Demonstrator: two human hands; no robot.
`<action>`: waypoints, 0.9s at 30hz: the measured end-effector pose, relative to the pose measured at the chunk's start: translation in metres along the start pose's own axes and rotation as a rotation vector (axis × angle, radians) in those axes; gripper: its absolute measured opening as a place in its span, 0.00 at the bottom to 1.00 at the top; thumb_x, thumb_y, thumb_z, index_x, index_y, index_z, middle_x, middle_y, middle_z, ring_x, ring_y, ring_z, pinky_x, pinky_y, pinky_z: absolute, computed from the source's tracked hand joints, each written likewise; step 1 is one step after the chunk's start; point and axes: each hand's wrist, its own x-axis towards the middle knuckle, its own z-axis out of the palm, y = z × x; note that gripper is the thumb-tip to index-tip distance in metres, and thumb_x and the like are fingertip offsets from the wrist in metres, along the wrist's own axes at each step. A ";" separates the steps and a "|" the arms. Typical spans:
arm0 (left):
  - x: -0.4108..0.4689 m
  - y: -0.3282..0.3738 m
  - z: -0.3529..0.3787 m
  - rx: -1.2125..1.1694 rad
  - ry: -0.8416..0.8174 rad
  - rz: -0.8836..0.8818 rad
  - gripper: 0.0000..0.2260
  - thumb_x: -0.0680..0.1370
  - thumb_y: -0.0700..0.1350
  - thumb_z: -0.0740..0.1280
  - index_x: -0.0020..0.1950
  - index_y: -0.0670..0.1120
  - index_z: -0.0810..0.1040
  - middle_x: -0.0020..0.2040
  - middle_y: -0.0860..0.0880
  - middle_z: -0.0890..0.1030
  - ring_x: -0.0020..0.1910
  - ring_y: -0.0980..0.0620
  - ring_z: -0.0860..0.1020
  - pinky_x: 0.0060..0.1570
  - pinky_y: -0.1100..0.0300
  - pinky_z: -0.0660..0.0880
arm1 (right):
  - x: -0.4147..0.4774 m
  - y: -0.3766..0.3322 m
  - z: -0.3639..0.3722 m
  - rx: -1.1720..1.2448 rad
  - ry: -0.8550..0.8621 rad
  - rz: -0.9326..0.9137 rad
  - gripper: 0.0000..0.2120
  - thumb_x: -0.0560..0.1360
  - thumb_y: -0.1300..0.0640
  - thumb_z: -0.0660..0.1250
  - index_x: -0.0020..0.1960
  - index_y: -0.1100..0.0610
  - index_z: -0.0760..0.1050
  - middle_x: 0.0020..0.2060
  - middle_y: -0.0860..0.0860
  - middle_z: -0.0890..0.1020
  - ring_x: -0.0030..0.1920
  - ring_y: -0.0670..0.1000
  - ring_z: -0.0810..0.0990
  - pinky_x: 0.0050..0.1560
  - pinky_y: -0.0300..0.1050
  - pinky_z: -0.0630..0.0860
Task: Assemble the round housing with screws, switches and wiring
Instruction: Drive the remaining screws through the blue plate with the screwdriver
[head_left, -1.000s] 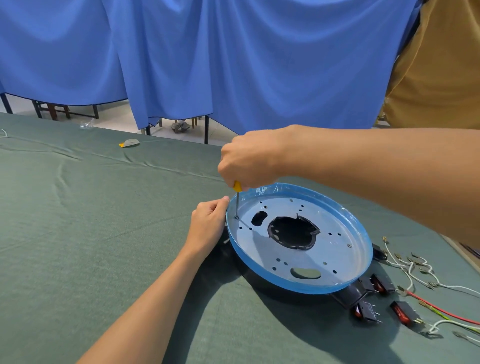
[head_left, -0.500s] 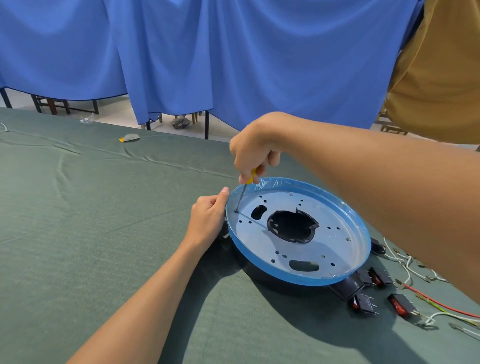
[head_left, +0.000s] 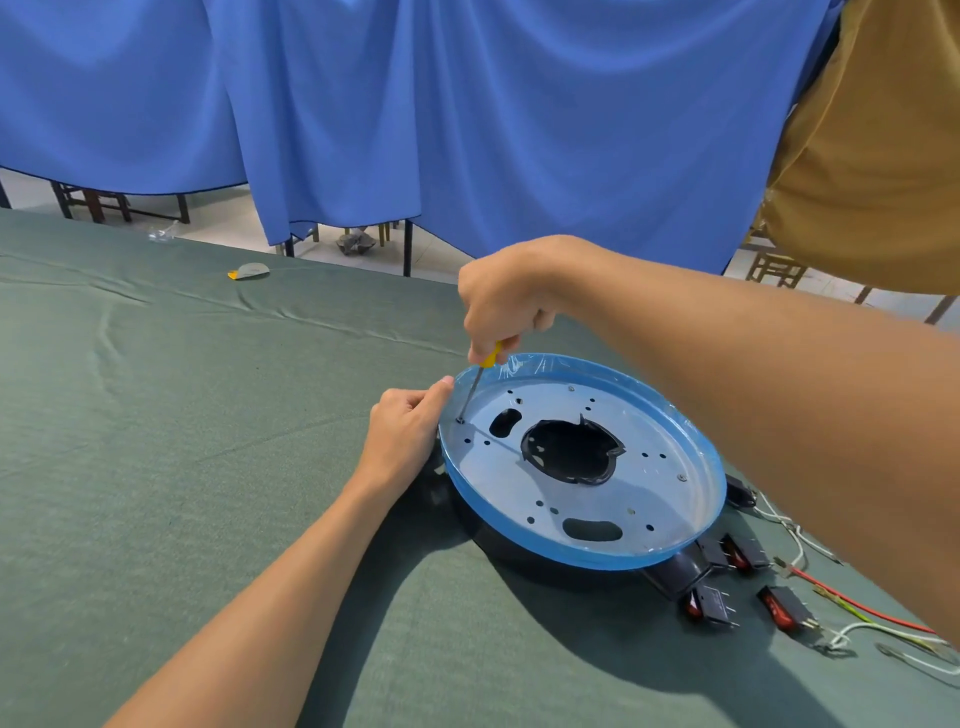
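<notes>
The round housing (head_left: 587, 560) lies on the green tabletop (head_left: 182, 467), right of centre. It is a shallow silver plate with a blue film-covered rim and a dark body beneath. The plate has a large ragged black opening in the middle, two oblong slots and many small holes. The left grip (head_left: 402, 436) rests on the cloth against the housing's left edge and steadies it, thumb tip on the blue rim and the other fingers curled at the side. The right grip (head_left: 501, 306) reaches across from the right above the far-left rim, fingers closed around the yellow handle of a screwdriver (head_left: 490, 358). The thin shaft slants down and to the left, its tip sitting on a screw (head_left: 460, 420) in the plate, just inside the rim near the left thumb. Several black switches (head_left: 709, 605) with red rockers lie on the cloth just beside the housing's near-right edge. Loose wires (head_left: 857, 605) in red, white and green trail off to the right of them. A blue curtain (head_left: 467, 130) hangs behind the tabletop, and a small grey and yellow scrap (head_left: 248, 270) lies near the far edge.
</notes>
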 end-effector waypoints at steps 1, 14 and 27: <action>0.000 0.000 0.000 -0.003 0.002 -0.003 0.25 0.77 0.54 0.64 0.25 0.43 0.62 0.23 0.49 0.62 0.26 0.51 0.61 0.31 0.57 0.59 | 0.000 0.001 0.001 0.056 -0.029 0.040 0.11 0.77 0.54 0.66 0.37 0.57 0.76 0.31 0.49 0.82 0.27 0.49 0.70 0.26 0.37 0.65; 0.000 0.003 0.001 0.031 -0.004 -0.040 0.28 0.73 0.59 0.63 0.26 0.39 0.61 0.25 0.45 0.64 0.27 0.50 0.62 0.32 0.55 0.61 | -0.006 -0.003 0.011 0.071 0.332 -0.176 0.08 0.72 0.54 0.71 0.37 0.56 0.76 0.28 0.49 0.79 0.41 0.49 0.77 0.31 0.42 0.72; -0.013 0.047 -0.003 0.148 -0.300 -0.547 0.07 0.71 0.40 0.66 0.48 0.46 0.75 0.49 0.46 0.80 0.48 0.49 0.79 0.52 0.52 0.78 | -0.005 0.008 0.029 0.277 0.398 -0.097 0.13 0.72 0.50 0.70 0.37 0.59 0.74 0.23 0.52 0.80 0.34 0.49 0.82 0.31 0.42 0.76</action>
